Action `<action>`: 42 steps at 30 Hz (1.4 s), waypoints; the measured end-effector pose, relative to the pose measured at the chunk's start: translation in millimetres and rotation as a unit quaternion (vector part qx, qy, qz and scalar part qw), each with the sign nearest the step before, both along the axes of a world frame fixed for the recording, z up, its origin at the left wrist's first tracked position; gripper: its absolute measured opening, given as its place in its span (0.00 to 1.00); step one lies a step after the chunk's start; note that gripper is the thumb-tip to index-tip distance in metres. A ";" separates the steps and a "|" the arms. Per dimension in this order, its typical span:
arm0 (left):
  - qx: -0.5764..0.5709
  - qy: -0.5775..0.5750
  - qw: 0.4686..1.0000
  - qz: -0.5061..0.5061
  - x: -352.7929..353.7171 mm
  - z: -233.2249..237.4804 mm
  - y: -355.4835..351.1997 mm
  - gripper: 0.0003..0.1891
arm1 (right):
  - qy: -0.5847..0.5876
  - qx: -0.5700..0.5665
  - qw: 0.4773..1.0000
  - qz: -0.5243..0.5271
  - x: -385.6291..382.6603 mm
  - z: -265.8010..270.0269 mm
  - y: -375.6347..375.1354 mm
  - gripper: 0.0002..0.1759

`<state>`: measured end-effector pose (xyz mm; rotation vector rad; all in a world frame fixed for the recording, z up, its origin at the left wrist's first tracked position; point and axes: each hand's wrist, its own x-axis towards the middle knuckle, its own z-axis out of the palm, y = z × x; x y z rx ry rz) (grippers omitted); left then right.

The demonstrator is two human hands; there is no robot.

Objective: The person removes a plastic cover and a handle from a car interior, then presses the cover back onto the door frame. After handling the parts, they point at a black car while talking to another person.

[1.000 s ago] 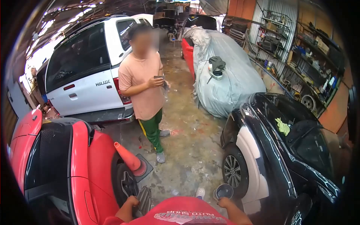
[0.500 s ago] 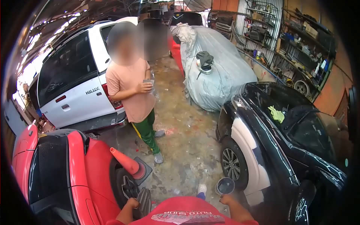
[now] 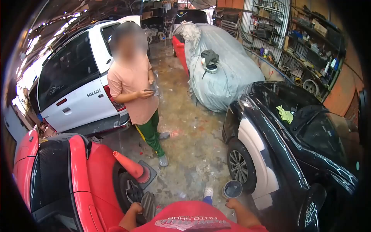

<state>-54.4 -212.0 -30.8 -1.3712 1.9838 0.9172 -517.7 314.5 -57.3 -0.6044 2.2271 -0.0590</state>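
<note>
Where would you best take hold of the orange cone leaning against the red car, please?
Probably grip the orange cone around its narrow upper half, coming from above on the open floor side. Its tip tilts up towards the red car, while its black base sits low beside the wheel.

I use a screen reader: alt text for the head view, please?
The wearer's left hand holds a dark ribbed pad and the right hand a round cup, between a red car and a black car. Another person stands ahead.
</note>
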 end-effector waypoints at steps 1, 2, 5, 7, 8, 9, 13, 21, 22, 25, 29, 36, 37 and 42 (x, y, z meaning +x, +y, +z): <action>-0.020 0.003 1.000 -0.014 0.6 -1.7 -0.9 0.25 | 0.012 -0.016 1.000 0.005 0.2 3.3 -0.8 0.29; -0.019 0.002 1.000 -0.014 3.0 -9.8 -4.1 0.25 | 0.012 -0.015 1.000 0.005 -0.7 7.1 -2.0 0.29; -0.015 0.026 0.999 0.011 4.2 -16.6 -8.1 0.25 | 0.020 -0.006 1.000 0.011 -4.4 13.5 -4.4 0.29; -0.022 -0.026 0.999 -0.040 -2.4 -1.8 -7.4 0.26 | 0.002 0.022 1.000 -0.011 -8.4 12.6 -5.0 0.33; -0.022 -0.026 0.999 -0.040 -3.2 -0.3 -7.0 0.26 | 0.002 0.023 1.000 -0.010 -9.2 14.0 -5.5 0.33; -0.021 -0.028 0.999 -0.038 -3.8 1.1 -6.4 0.26 | 0.004 0.026 1.000 -0.002 -10.2 15.2 -6.0 0.33; 0.006 -0.013 1.000 0.017 -3.8 -0.4 -3.7 0.26 | 0.000 0.044 0.999 0.005 -12.6 18.7 -9.8 0.32; 0.017 0.007 0.999 0.034 1.7 -26.5 0.4 0.24 | -0.003 0.042 0.999 -0.003 -6.3 5.9 -10.0 0.34; 0.020 0.038 0.997 0.066 2.2 -28.0 1.8 0.24 | -0.002 0.035 0.999 0.012 -6.5 7.2 -11.1 0.34; 0.018 0.011 0.999 0.028 2.1 -29.0 0.5 0.23 | -0.010 0.049 0.999 0.006 -8.2 15.0 -14.1 0.34; -0.032 -0.007 0.998 -0.061 2.9 -12.2 -0.9 0.23 | -0.011 0.038 0.999 0.009 -12.4 13.0 -14.5 0.34; -0.008 -0.005 1.000 -0.006 2.5 -22.1 -1.8 0.25 | 0.004 0.034 0.999 0.014 -9.2 31.5 -14.3 0.33; -0.006 -0.002 1.000 -0.003 4.3 -24.8 -4.9 0.25 | 0.011 0.026 1.000 0.013 -9.1 35.5 -20.6 0.33; 0.014 0.041 0.999 0.008 10.5 -31.8 2.4 0.24 | 0.000 0.026 1.000 -0.003 -4.9 24.5 -15.3 0.33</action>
